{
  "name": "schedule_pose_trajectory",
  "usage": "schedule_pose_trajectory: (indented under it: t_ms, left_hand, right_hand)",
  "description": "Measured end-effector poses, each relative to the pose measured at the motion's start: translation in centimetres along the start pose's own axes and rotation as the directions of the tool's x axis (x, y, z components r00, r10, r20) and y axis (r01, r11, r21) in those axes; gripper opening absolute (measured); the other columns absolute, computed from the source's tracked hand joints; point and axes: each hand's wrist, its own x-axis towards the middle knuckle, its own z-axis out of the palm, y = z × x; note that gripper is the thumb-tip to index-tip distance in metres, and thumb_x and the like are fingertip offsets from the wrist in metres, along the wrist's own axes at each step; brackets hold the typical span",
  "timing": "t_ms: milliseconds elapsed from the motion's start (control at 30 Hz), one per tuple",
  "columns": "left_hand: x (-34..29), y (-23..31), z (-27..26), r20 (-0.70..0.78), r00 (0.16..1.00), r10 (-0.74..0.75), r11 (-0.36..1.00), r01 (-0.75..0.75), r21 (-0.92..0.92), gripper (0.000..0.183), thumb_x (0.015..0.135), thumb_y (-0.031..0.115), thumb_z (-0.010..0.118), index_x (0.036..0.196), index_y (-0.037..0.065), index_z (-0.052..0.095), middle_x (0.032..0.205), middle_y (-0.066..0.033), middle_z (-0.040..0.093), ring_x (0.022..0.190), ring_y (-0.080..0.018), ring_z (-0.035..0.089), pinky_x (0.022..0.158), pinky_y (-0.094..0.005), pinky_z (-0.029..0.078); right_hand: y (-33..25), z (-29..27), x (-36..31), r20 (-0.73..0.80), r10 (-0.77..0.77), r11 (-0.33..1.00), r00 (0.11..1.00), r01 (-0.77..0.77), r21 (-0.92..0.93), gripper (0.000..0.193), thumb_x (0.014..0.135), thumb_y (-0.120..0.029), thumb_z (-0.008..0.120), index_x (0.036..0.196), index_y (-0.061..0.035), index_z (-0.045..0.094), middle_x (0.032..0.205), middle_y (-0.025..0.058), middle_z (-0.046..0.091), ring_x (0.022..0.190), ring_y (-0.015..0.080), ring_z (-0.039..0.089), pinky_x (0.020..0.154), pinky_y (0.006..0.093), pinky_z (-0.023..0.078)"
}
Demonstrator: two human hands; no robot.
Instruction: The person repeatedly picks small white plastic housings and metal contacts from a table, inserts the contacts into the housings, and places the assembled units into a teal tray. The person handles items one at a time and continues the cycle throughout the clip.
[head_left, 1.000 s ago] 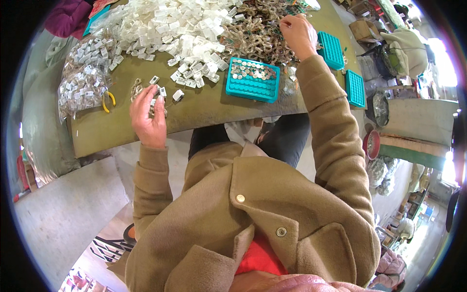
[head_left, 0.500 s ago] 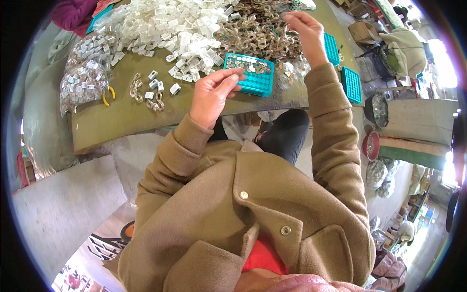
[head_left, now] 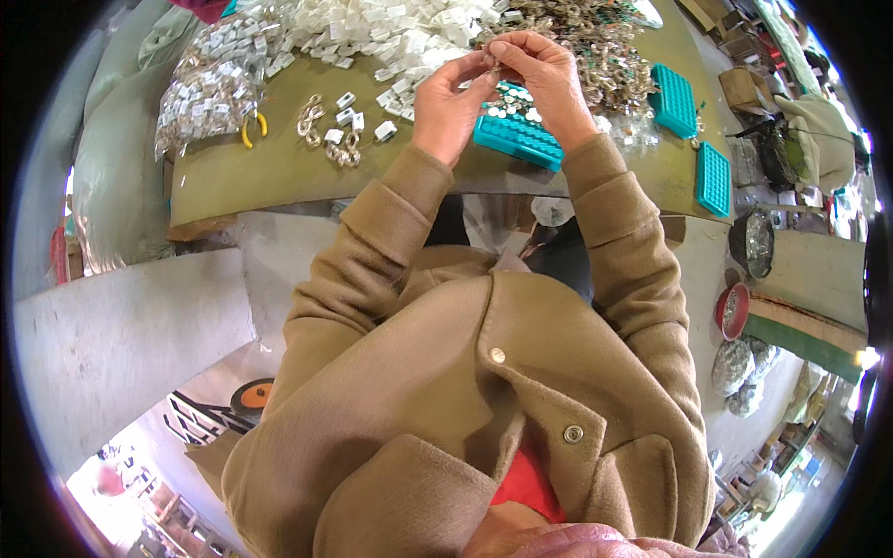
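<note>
My left hand (head_left: 446,107) and my right hand (head_left: 549,82) meet above the near part of the table, fingertips pinched together. Whatever lies between them is too small and covered to make out. Just below them is a teal tray (head_left: 523,147) with rows of pockets; small round silver discs (head_left: 512,100) lie on its far part, partly hidden by my right hand. Beyond my left hand spreads a heap of small white plastic cases (head_left: 400,37). Past my right hand lies a tangled pile of coiled, clear-brown wires (head_left: 605,60).
Left on the table (head_left: 279,181) are a clear bag of white pieces (head_left: 209,102), yellow-handled pliers (head_left: 253,130), coiled wires (head_left: 310,121) and several loose white cases (head_left: 351,118). At right stand two more teal trays (head_left: 673,100). A red basin (head_left: 733,310) sits beyond the table's right side.
My right hand has come from the wire pile back to my left hand, which has risen from the tray's edge. The view has shifted, so the table sits higher and further right.
</note>
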Motion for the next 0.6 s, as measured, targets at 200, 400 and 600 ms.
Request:
schedule_pose_trajectory:
  t_ms: [200, 400, 600]
  left_hand:
    - [-0.4, -0.7, -2.3, -0.083, 0.996, -0.012, 0.962, 0.034, 0.272, 0.026, 0.088, 0.014, 0.068, 0.111, 0.000, 0.068, 0.096, -0.0031, 0.068, 0.077, -0.0087, 0.061, 0.067, -0.0237, 0.049]
    - [-2.2, 0.8, -2.8, -0.133, 0.989, -0.069, 0.967, 0.033, -0.254, 0.023, 0.089, 0.019, 0.071, 0.101, 0.000, 0.072, 0.090, -0.0032, 0.070, 0.082, -0.0064, 0.059, 0.070, -0.0221, 0.047]
    - [-3.2, 1.4, -3.3, -0.109, 0.947, -0.301, 0.924, 0.262, -0.277, 0.014, 0.091, 0.021, 0.068, 0.098, 0.009, 0.068, 0.087, 0.0040, 0.067, 0.067, -0.0013, 0.050, 0.056, -0.0177, 0.035]
  right_hand:
    - [0.9, 2.2, -0.8, -0.099, 0.022, 0.939, 0.995, -0.055, -0.340, 0.018, 0.090, -0.015, 0.065, 0.098, 0.0016, 0.068, 0.085, 0.0009, 0.065, 0.077, 0.0078, 0.058, 0.070, 0.0226, 0.048]
    - [0.0, 5.1, -3.6, -0.005, -0.253, 0.691, 0.968, 0.177, -0.701, 0.012, 0.086, -0.014, 0.064, 0.090, -0.0021, 0.065, 0.078, 0.0123, 0.065, 0.065, 0.0245, 0.062, 0.062, 0.0339, 0.049]
    - [-0.2, 5.8, -6.0, 0.125, -0.276, 0.486, 0.953, 0.250, -0.837, 0.011, 0.084, -0.015, 0.067, 0.085, -0.0044, 0.066, 0.075, 0.0109, 0.063, 0.064, 0.0308, 0.060, 0.058, 0.0383, 0.047]
